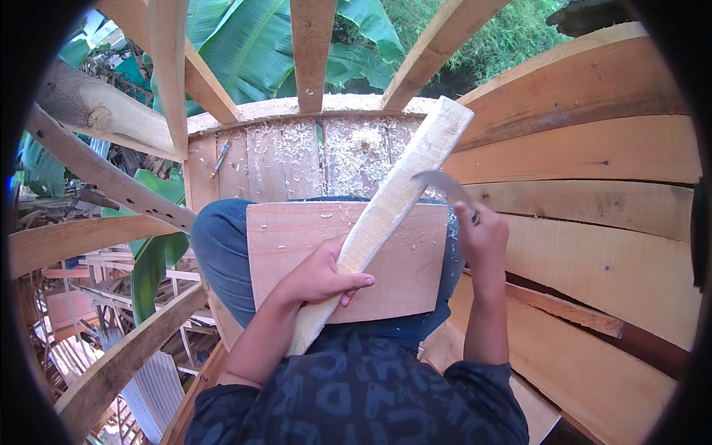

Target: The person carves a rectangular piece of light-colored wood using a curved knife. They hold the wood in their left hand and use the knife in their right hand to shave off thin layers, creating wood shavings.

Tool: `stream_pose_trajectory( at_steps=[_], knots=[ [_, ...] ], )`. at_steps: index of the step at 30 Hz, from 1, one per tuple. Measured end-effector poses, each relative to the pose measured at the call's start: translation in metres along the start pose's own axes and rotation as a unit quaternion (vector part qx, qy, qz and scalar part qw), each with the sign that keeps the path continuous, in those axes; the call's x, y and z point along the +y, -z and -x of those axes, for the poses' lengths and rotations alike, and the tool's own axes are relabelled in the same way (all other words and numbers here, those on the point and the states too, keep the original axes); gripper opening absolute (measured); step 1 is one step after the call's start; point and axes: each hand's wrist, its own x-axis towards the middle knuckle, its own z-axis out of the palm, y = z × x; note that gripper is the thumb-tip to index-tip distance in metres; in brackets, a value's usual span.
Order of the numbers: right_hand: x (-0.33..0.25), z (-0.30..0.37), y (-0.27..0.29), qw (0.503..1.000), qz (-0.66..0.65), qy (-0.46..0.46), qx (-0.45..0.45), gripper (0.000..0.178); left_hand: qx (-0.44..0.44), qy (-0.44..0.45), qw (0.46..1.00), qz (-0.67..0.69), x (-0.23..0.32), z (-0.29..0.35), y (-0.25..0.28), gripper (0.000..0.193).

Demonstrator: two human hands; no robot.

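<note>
A long pale piece of wood (404, 182) slants from my belly up to the far right, over my lap. My left hand (324, 276) is closed around its lower part, thumb across the top. In my right hand (483, 236) is a knife with a curved blade (439, 179), its handle mostly hidden by the fingers. The blade tip lies over or against the right edge of the wood; I cannot tell if it touches. Beneath the wood, a flat reddish board (285, 237) rests across my thighs, with a few shavings on it.
Pale shavings (363, 144) cover the planks past my knees. A paintbrush (220, 159) lies on the left planks. Wooden slats and posts (310, 52) surround me, with a plank wall (578, 148) at right. Banana leaves (245, 52) hang beyond the far posts.
</note>
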Motion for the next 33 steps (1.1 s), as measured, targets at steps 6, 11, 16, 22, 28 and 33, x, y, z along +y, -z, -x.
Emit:
stream_pose_trajectory(
  at_steps=[6,11,16,22,28,33],
  knots=[
    [0.018,-0.024,0.005,0.976,-0.135,-0.160,0.058,0.066,-0.002,0.006,1.000,0.027,-0.001,0.002,-0.007,0.061],
    [0.046,-0.003,-0.027,0.918,-0.387,-0.059,0.060,0.049,-0.007,-0.007,1.000,0.007,0.006,-0.001,-0.007,0.053],
    [-0.036,0.006,-0.025,0.780,-0.614,-0.117,0.002,0.044,-0.009,-0.009,0.999,-0.033,0.001,-0.004,-0.012,0.052],
    [-0.042,0.006,-0.025,0.625,-0.731,-0.270,-0.035,0.032,-0.019,-0.159,0.955,-0.250,-0.010,-0.014,-0.013,0.055],
    [0.017,0.029,-0.027,0.846,-0.531,-0.034,-0.013,0.040,-0.006,-0.029,0.984,-0.173,0.006,-0.005,-0.019,0.057],
    [0.010,0.020,-0.007,0.989,-0.150,0.005,0.007,0.055,-0.015,-0.010,0.988,-0.151,0.005,-0.004,-0.017,0.059]
  ],
)
